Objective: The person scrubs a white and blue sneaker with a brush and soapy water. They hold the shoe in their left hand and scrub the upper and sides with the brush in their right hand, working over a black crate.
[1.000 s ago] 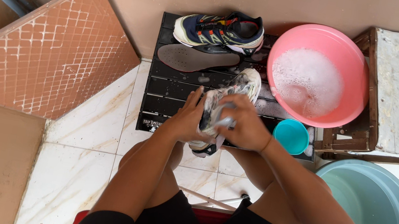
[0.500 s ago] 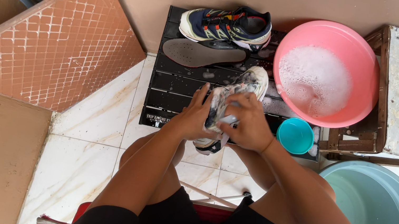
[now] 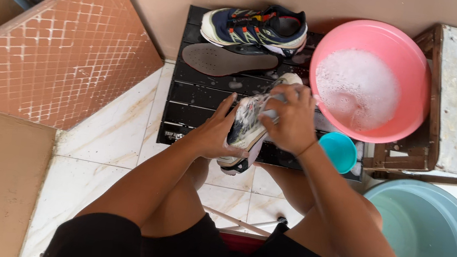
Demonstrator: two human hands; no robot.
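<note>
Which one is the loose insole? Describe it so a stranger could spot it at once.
Find the pink basin of suds by the wall; left of it lies a black slatted mat. At the mat's far end, just in front of the dark sneaker, lies the insole: flat, grey, foot-shaped, unlike the bulky shoes.

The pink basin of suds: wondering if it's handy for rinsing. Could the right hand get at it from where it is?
Probably yes. The right hand rests on the soapy shoe, and the pink basin sits just beyond it, top open, with nothing between them.
</note>
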